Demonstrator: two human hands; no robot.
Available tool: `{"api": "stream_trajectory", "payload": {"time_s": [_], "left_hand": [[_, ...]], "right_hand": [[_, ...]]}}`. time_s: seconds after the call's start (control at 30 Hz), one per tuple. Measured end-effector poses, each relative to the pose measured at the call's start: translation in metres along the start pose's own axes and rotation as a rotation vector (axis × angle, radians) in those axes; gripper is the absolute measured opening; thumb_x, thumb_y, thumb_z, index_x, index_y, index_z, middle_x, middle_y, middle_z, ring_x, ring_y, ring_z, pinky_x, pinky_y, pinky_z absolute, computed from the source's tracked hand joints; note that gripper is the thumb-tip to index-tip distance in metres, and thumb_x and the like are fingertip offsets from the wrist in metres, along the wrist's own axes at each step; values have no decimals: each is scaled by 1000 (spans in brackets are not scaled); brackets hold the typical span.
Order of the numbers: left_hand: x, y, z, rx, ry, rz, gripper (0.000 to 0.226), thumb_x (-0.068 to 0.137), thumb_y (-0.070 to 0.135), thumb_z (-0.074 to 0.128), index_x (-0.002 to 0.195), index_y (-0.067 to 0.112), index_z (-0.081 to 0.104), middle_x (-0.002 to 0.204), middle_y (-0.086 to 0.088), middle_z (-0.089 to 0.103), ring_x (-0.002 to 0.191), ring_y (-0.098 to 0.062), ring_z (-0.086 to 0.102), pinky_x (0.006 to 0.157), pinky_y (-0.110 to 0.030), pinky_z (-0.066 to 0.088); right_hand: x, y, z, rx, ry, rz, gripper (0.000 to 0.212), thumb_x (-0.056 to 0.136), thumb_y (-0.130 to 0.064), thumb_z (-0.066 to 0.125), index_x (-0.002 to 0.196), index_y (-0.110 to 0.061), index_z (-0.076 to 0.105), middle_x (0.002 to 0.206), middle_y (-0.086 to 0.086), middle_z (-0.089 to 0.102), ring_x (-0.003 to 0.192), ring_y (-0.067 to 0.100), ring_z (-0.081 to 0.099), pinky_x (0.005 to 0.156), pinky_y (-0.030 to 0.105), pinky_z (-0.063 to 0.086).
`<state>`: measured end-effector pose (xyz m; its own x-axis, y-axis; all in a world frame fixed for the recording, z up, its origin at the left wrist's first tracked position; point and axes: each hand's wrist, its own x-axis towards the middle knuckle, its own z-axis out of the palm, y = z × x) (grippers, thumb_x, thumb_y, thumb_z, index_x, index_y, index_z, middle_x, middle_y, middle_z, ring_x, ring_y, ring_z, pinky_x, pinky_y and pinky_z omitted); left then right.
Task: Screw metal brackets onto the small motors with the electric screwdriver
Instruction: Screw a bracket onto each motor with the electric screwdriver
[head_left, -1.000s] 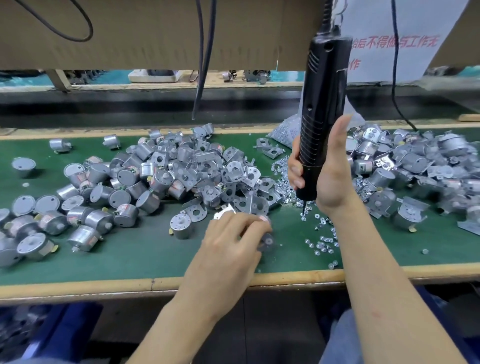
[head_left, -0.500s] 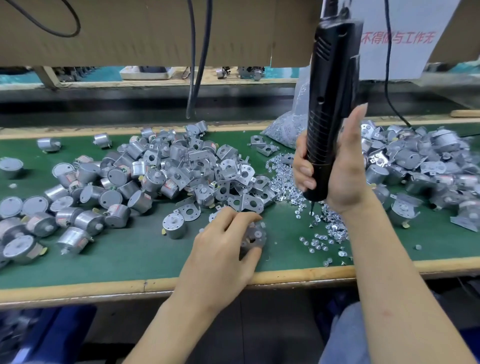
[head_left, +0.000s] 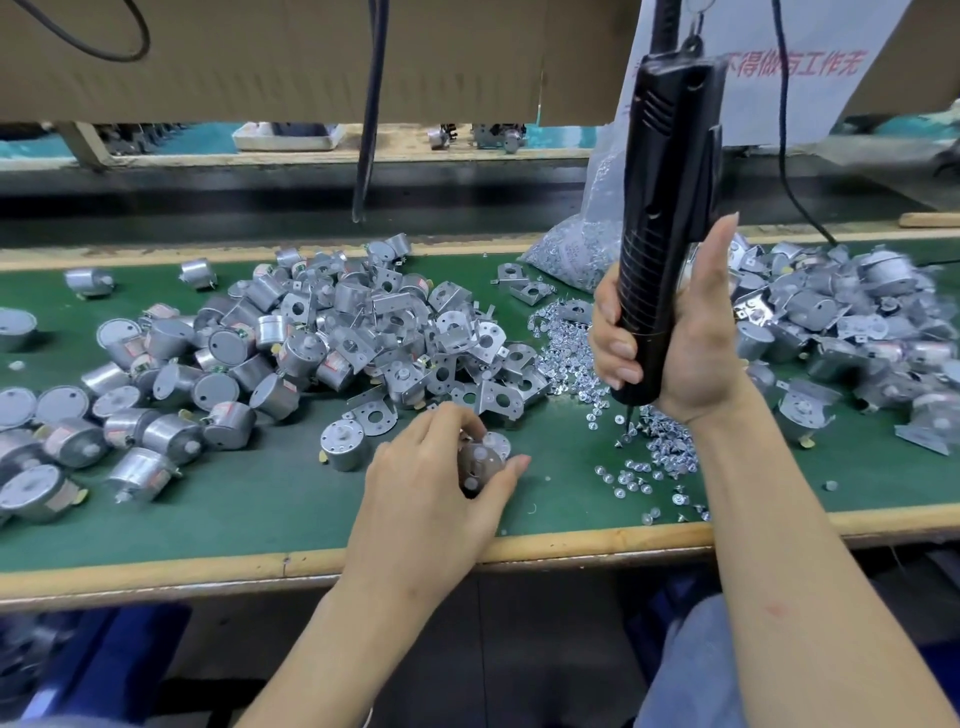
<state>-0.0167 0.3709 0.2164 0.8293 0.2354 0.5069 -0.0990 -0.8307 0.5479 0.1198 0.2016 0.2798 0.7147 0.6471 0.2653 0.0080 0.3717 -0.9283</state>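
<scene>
Two hands work over the green bench (head_left: 249, 499). Left hand (head_left: 431, 483) pinches a bracketed motor (head_left: 480, 462). Right hand (head_left: 675, 343) grips the upright electric screwdriver (head_left: 662, 223) above loose screws (head_left: 644, 462).

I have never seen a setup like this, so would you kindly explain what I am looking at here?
There is no machine here. This is a single view from a camera worn on a person's head, looking down at their hands. The left hand grips a small motor, blurred, on the green bench. The right hand holds a black electric screwdriver upright, its tip over loose screws. To the left lie heaped bare motors and metal brackets. More motor parts are piled on the right.
</scene>
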Motion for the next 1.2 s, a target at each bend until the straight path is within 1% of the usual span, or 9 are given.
{"api": "stream_trajectory", "payload": {"time_s": [0.17, 0.27, 0.4, 0.63, 0.83, 0.97, 1.03, 1.13, 1.2], "left_hand": [[2, -4, 1, -24, 64, -66, 31, 87, 54, 59, 92, 23, 61, 81, 14, 49, 70, -7, 48, 66, -23, 36], [1, -5, 1, 50, 111, -114, 38, 94, 54, 53, 104, 19, 63, 92, 6, 54, 85, -17, 49, 77, -32, 41], [1, -4, 0, 120, 87, -139, 50, 88, 57, 48, 111, 17, 65, 107, 0, 60, 102, -25, 45, 90, -36, 37], [-1, 2, -4, 215, -23, -142, 40, 72, 56, 47, 94, 28, 67, 103, 10, 55, 107, -23, 42, 85, -42, 34], [-3, -1, -1, 234, -18, -77, 34, 69, 52, 51, 84, 25, 64, 108, 9, 54, 108, -25, 41, 81, -42, 35], [-3, -3, 1, 262, -5, -90, 42, 71, 64, 58, 79, 23, 59, 110, 6, 55, 111, -27, 42, 80, -44, 37], [-3, -1, 0, 267, -23, -97, 45, 70, 69, 56, 80, 25, 57, 115, 6, 53, 113, -28, 41, 83, -45, 37], [-5, 1, -3, 259, -68, -67, 36, 68, 58, 52, 86, 28, 60, 126, 5, 48, 121, -30, 36, 88, -46, 35], [-6, 1, -4, 260, -83, -42, 35, 65, 53, 51, 87, 28, 62, 130, 3, 47, 123, -31, 34, 90, -47, 33]], "right_hand": [[0, 1, -1, 6, -5, -1, 78, 64, -93, 51, 69, -16, 57, 52, -4, 46, 37, 11, 38, 43, 20, 40], [-1, 1, -2, 3, 7, 5, 78, 63, -94, 52, 69, -17, 57, 52, -4, 46, 37, 11, 39, 43, 20, 40], [-1, 1, -3, -14, 26, 3, 79, 62, -96, 51, 69, -17, 58, 52, -4, 45, 38, 11, 39, 44, 21, 39], [-2, 1, -2, -10, 40, -15, 79, 61, -96, 51, 68, -17, 57, 52, -3, 45, 37, 11, 38, 42, 21, 37], [0, 3, 2, -11, 48, -5, 79, 59, -96, 52, 67, -17, 57, 51, -3, 44, 37, 11, 37, 42, 20, 36], [-1, 2, 4, -18, 53, -6, 80, 59, -96, 52, 68, -17, 57, 52, -3, 44, 38, 11, 37, 42, 21, 37], [-1, 1, 5, -29, 67, -19, 80, 58, -97, 52, 68, -17, 56, 53, -2, 44, 38, 12, 38, 43, 22, 36], [1, -1, 12, -52, 94, -69, 82, 56, -98, 52, 69, -16, 55, 53, -2, 45, 39, 14, 38, 43, 25, 33], [3, -1, 19, -52, 108, -92, 84, 55, -98, 51, 70, -16, 53, 53, -3, 46, 40, 14, 39, 44, 24, 36]]}}
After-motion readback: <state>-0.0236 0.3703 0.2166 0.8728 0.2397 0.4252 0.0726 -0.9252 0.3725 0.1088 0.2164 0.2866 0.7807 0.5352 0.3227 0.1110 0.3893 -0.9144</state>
